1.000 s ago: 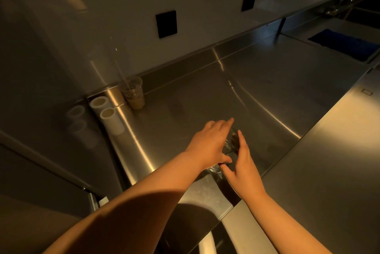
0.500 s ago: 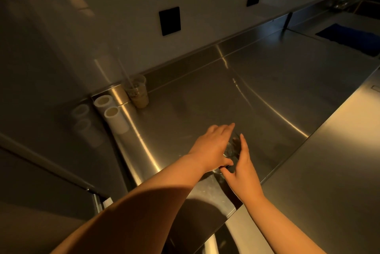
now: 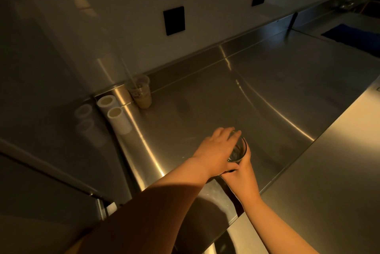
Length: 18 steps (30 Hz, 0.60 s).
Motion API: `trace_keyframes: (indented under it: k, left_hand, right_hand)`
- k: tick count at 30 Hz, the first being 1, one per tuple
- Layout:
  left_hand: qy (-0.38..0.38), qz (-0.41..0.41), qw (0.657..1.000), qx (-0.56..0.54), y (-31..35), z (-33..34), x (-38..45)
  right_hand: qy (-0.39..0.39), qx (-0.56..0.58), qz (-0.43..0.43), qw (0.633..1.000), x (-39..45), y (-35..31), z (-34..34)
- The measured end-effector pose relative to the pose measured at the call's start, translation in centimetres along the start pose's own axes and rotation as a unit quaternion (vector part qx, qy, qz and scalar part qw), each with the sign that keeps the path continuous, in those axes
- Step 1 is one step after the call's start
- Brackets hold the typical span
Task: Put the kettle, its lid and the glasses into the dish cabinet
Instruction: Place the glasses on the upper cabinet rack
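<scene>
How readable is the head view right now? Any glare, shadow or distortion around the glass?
Head view: dim, warm amber light; bright glare streaks run across the steel counter. The left hand and right hand cover most of the glass, and only its dark rim shows. A deep shadow covers the left forearm. The wide lens bends the counter's edges, and the glossy wall mirrors the white rolls.

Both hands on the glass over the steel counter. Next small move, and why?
Probably lift the glass straight up off the steel counter and start carrying it away. The left hand covers its near side and rim, and the right hand cups it from below and beside, so it looks secured. No cabinet shows in this view, so the direction is unclear.
</scene>
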<state>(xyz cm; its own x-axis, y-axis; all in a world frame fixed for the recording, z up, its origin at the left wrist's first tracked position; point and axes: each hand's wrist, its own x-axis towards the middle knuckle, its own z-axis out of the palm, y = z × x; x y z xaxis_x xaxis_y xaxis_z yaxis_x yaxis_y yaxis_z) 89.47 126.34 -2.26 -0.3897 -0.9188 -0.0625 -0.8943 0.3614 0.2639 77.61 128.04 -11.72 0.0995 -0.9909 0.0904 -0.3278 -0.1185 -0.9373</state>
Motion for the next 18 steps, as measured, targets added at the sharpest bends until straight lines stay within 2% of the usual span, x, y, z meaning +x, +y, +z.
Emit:
trace_keyframes:
  k: [8, 18]
  left_hand:
    - [0.001, 0.003, 1.0, -0.017, 0.05, -0.08, -0.08]
    - [0.02, -0.008, 0.999, -0.045, -0.43, -0.23, -0.29]
  right_hand:
    - [0.035, 0.012, 0.015, 0.999, 0.08, -0.09, 0.5]
    - [0.024, -0.019, 0.01, 0.999, 0.23, -0.51, 0.12]
